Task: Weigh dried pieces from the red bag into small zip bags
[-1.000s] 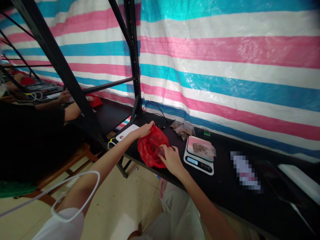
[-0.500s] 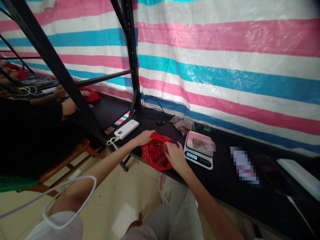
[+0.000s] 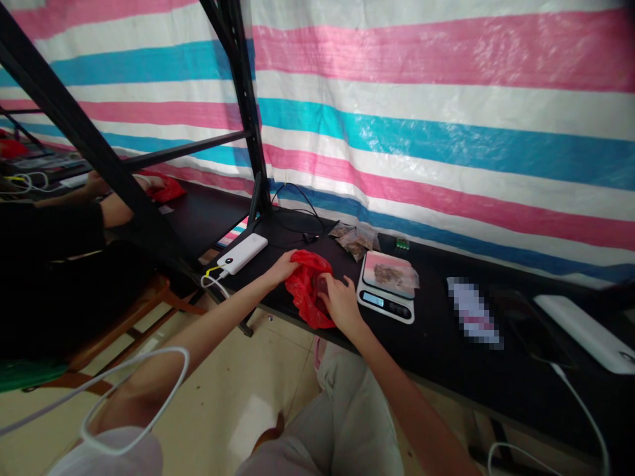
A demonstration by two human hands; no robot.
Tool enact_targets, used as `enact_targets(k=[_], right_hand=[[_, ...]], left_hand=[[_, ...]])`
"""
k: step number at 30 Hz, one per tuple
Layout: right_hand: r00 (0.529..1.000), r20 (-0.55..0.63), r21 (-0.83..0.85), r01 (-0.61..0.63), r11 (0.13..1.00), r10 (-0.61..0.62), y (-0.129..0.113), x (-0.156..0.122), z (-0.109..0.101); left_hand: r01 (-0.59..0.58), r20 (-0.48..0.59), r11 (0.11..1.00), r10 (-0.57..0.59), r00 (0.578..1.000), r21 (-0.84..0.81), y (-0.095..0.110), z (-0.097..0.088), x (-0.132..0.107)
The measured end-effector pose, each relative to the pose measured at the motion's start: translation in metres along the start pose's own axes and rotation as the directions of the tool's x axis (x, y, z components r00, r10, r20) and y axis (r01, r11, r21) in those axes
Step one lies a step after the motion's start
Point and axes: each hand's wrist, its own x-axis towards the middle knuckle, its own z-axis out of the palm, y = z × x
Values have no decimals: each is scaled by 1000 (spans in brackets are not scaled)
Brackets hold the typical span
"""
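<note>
A crumpled red plastic bag (image 3: 310, 307) sits at the front edge of the black table. My left hand (image 3: 285, 266) is closed on its left rim. At the bag's mouth, my right hand (image 3: 343, 303) reaches partly inside, thumb and fingers pinched around what looks like a small clear plastic bag (image 3: 322, 285), mostly hidden. Right of it stands a white kitchen scale (image 3: 387, 305) with a lit display. On its plate lies a clear bag of brown dried bits (image 3: 389, 276). Several similar bags (image 3: 354, 239) lie behind the scale.
A white power bank (image 3: 243, 254) with a cable lies at left, near a black rack post (image 3: 248, 112). Batteries (image 3: 402, 244) are at the back; a phone (image 3: 538, 334) and another white power bank (image 3: 585, 334) lie right. A co-worker's arm (image 3: 116, 208) shows left. White cable (image 3: 186, 370) loops over my left arm.
The view has shifted slightly right. The red bag's mouth has closed in and its brown contents no longer show. My right hand has moved further into the bag's opening.
</note>
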Motion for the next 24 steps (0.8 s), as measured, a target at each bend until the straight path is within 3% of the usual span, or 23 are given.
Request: enact_targets(k=[8, 13, 17, 21, 24], right_hand=[[994, -5, 158, -103, 982, 105, 11, -3, 9], [992, -26, 213, -111, 971, 120, 12, -6, 12], [992, -30, 235, -110, 966, 121, 11, -7, 13], [991, -31, 257, -121, 959, 133, 9, -7, 15], [989, -39, 273, -125, 954, 141, 8, -7, 15]], left_hand=[[-3, -32, 990, -1, 999, -142, 11, 16, 4], [79, -30, 976, -87, 996, -202, 29, 17, -3], [186, 40, 931, -182, 982, -314, 40, 19, -11], [259, 86, 894, -245, 966, -365, 39, 21, -13], [251, 91, 921, -234, 968, -297, 34, 17, -11]])
